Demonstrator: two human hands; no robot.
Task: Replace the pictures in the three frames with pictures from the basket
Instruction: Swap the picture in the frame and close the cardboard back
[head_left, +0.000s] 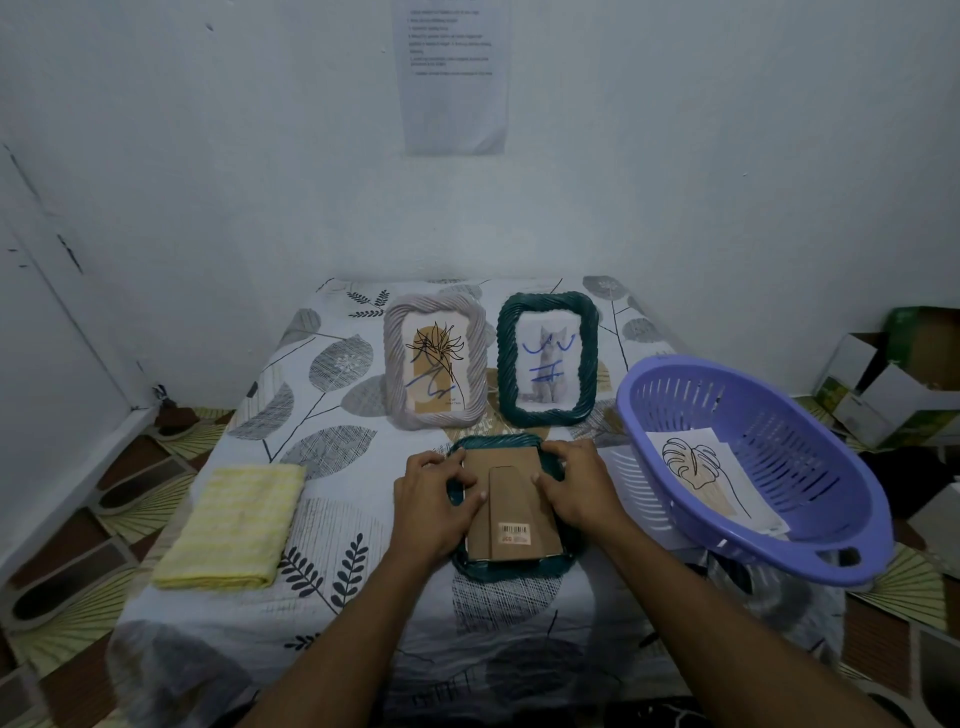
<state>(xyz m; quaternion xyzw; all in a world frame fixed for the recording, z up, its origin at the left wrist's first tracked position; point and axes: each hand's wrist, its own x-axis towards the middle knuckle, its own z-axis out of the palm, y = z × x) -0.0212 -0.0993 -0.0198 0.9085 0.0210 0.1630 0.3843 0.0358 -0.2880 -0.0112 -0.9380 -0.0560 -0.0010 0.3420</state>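
Both forearms reach forward, palms down, left hand and right hand curl their fingers over opposite side edges of face-down green frame lying between them, cardboard back up, purple basket holding leaf picture just right of right hand

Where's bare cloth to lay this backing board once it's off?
Free: the strip between the yellow towel and the face-down frame, and the stretch left of the grey frame, behind the towel. Crowded: the right, where the basket sits close beside the right hand.
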